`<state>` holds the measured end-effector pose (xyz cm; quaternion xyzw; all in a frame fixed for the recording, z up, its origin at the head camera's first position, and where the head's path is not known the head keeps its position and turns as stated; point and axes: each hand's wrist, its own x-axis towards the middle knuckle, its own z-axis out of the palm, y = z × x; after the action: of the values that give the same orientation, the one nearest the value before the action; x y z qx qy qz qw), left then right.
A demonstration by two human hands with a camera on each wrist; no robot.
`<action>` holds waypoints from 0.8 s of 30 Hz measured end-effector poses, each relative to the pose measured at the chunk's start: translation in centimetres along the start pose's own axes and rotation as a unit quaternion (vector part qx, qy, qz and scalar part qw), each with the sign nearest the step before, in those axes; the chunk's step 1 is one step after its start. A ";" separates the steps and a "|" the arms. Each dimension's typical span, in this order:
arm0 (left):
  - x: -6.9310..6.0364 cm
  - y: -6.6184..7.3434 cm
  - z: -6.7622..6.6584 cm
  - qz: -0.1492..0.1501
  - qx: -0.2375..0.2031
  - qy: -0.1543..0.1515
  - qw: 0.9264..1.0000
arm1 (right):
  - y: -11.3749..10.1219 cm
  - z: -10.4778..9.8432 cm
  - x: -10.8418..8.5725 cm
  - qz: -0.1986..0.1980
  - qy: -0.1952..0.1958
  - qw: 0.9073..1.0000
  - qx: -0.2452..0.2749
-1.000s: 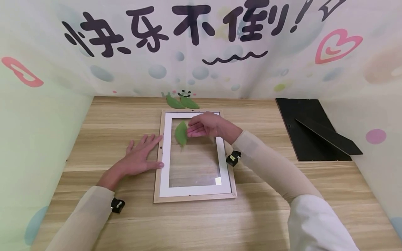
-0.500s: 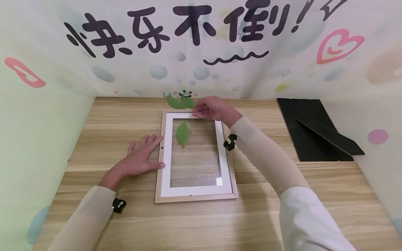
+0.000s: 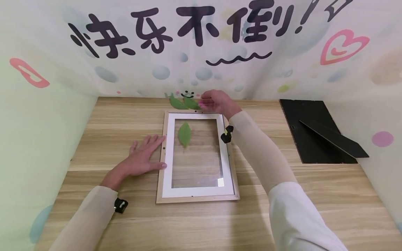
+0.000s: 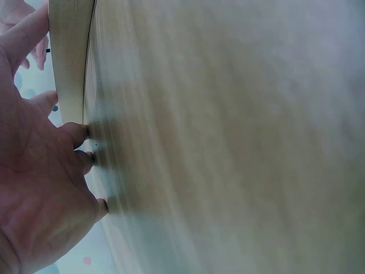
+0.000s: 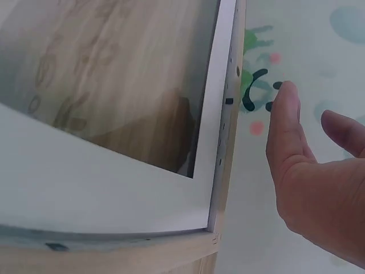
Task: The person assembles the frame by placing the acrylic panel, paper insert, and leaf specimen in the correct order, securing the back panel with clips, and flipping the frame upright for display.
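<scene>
A wooden picture frame [image 3: 198, 200] with a white mat [image 3: 201, 192] lies flat on the table. One green leaf [image 3: 184, 134] lies at the upper left of its window. Behind the frame's far edge are two more leaves, a left leaf [image 3: 177, 103] and a right leaf [image 3: 190, 103]. My left hand [image 3: 140, 160] is spread on the table, thumb and forefinger against the frame's left side. Beyond the far edge, my right hand [image 3: 218, 101] has its fingertips beside the right leaf; the right wrist view shows nothing between its fingers [image 5: 285, 123] and thumb.
At the back right lies a black frame backing [image 3: 309, 129] with its stand [image 3: 336, 139] sticking up. A printed cloth wall [image 3: 135, 76] rises behind the table [image 3: 201, 226], close to the leaves. More printed cloth encloses both sides.
My right hand has let go of the leaf over the frame's window and moved away to the leaves behind the frame. The left hand stays at the frame's side.
</scene>
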<state>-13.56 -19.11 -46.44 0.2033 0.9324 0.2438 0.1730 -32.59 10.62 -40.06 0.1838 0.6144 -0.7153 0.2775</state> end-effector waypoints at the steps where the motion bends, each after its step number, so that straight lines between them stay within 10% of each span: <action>1: 0.0 0.0 0.0 0.000 0.000 0.000 1.000 | -0.1 -0.1 0.1 0.003 0.002 1.000 0.004; 24: -0.1 0.2 0.0 -0.002 -0.002 0.000 1.000 | -1.2 -0.6 1.7 -0.004 0.042 0.999 -0.022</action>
<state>-13.48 -19.00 -46.29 0.2016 0.9321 0.2453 0.1742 -34.65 11.04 -40.27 0.2045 0.6420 -0.6944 0.2526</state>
